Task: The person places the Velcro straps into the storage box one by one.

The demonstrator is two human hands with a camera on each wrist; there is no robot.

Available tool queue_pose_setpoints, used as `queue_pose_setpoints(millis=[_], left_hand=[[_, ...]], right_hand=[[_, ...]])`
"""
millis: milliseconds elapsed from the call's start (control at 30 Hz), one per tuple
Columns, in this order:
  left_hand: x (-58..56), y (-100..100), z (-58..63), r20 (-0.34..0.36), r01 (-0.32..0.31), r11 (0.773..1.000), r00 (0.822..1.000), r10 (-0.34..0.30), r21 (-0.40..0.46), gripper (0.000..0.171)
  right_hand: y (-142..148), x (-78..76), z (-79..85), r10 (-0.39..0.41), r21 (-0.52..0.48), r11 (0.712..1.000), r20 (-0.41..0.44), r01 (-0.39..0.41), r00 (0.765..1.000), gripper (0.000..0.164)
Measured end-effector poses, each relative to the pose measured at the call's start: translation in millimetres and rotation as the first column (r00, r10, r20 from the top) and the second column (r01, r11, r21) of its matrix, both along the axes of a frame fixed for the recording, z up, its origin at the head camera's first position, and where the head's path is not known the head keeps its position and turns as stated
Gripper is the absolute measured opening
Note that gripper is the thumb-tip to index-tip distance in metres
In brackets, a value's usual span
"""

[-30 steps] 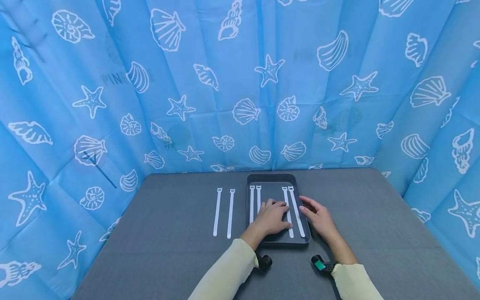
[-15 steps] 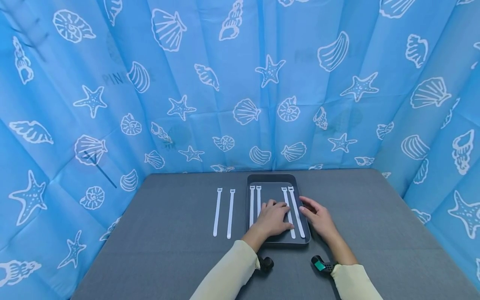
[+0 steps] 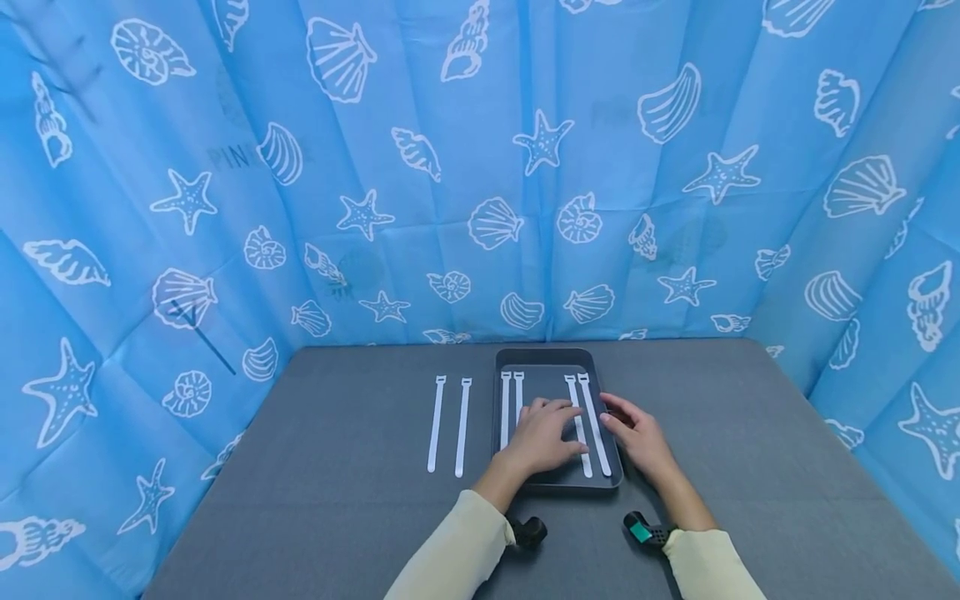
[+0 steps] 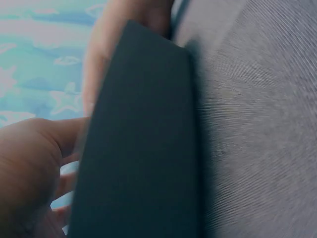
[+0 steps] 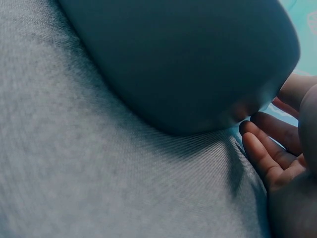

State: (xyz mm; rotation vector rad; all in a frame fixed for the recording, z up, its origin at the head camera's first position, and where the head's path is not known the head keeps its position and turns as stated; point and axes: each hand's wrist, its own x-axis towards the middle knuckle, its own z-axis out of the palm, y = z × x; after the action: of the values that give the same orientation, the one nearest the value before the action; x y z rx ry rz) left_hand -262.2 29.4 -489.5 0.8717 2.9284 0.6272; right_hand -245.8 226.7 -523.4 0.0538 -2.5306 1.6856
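Note:
A dark grey tray (image 3: 543, 385) holds two pairs of white slotted straps that look like cable ties. My left hand (image 3: 542, 435) reaches over it from the front, fingers spread and slightly bent. Its fingertips and thumb lie over the inner strap (image 3: 581, 429) of the right pair, while the outer strap (image 3: 596, 425) runs close to the right wall. The left pair, with its outer strap (image 3: 505, 412), is partly hidden behind that hand. At the tray's right rim rests my right hand (image 3: 637, 437), fingers extended; in the right wrist view its fingers (image 5: 260, 151) are beside the tray wall (image 5: 188, 64).
Left of the tray, two more white straps, one outer (image 3: 436, 425) and one inner (image 3: 462, 429), lie side by side on the grey table (image 3: 337, 467). A blue curtain (image 3: 450, 208) with white shells and starfish rises behind the table and along both sides.
The lower end of the inner strap in the right pair has shifted slightly right. My left thumb has risen a little off it; the right hand stays put.

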Motion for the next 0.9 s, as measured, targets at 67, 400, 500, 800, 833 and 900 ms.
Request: queue_pose_setpoints(millis=[67, 400, 500, 800, 833, 900], left_hand=[[2.4, -6.1, 5.8, -0.004, 0.002, 0.999, 1.0, -0.001, 0.048, 0.057], [15.7, -45.4, 17.6, -0.056, -0.043, 0.976, 0.997, 0.056, 0.215, 0.051], [19.8, -55.6, 14.5, -0.081, -0.052, 0.962, 0.994, 0.076, 0.268, 0.049], [24.6, -77.3, 0.7, -0.134, -0.099, 0.927, 0.979, 0.156, 0.361, 0.044], [23.8, -80.3, -0.8, -0.135, -0.107, 0.925, 0.977, 0.166, 0.366, 0.043], [22.4, -87.0, -2.9, -0.134, -0.122, 0.915, 0.973, 0.186, 0.384, 0.042]], right_hand=[[-0.4, -0.3, 0.0, -0.002, 0.004, 1.0, -0.006, 0.002, 1.0, 0.045], [-1.4, 1.1, 1.0, -0.011, 0.03, 0.999, -0.026, 0.012, 1.0, 0.045], [-1.1, 1.4, 2.3, -0.01, 0.024, 1.0, -0.025, 0.01, 1.0, 0.045], [-0.9, 0.9, -0.2, -0.009, 0.023, 1.0, -0.019, 0.009, 1.0, 0.046], [-1.2, 0.9, -0.2, -0.009, 0.025, 1.0, -0.019, 0.009, 1.0, 0.046], [-1.8, 0.7, 0.1, -0.009, 0.026, 1.0, -0.021, 0.009, 1.0, 0.046]])
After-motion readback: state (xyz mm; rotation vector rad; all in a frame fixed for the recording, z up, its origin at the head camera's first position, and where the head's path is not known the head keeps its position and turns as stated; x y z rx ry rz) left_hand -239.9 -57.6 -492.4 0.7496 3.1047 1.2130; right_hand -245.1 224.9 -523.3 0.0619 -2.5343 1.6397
